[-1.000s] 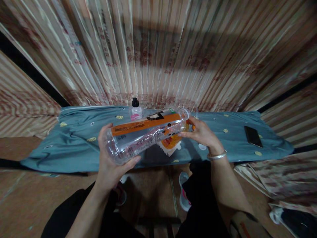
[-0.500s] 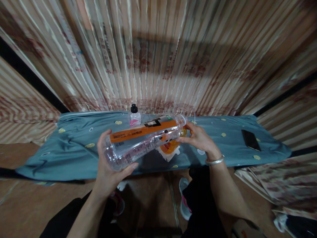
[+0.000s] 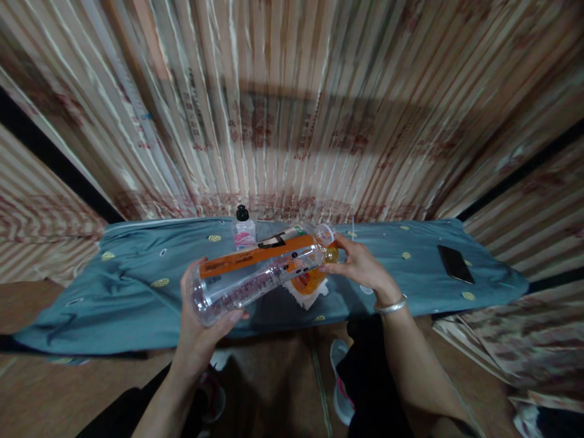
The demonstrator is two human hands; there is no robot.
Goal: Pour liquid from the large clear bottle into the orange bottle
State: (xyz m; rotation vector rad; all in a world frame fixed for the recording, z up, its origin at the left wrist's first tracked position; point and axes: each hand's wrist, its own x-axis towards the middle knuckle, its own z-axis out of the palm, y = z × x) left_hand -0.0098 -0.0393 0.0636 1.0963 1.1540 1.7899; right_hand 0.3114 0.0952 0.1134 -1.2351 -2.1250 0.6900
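A large clear plastic bottle (image 3: 246, 286) with an orange label lies tilted across the view, its uncapped mouth up at the right. My left hand (image 3: 201, 331) is wrapped round its base from below. At the neck end, my right hand (image 3: 358, 264) has thumb and forefinger around the bottle; the contact is partly hidden. Behind it an amber bottle (image 3: 306, 281) is partly covered, with white paper (image 3: 306, 299) under it. A small clear bottle with a black cap (image 3: 243, 230) and pink label stands behind to the left.
A teal patterned cloth (image 3: 132, 304) covers the bench-like surface. At its right lies a black phone (image 3: 456, 264). A small whitish disc (image 3: 365, 290) sits by my right wrist. Striped curtains (image 3: 283, 121) hang behind, and dark poles (image 3: 524, 170) slant at both sides.
The view has tilted slightly, so the cloth and its objects appear lower. The large bottle remains between both hands, with its neck a little lower in view.
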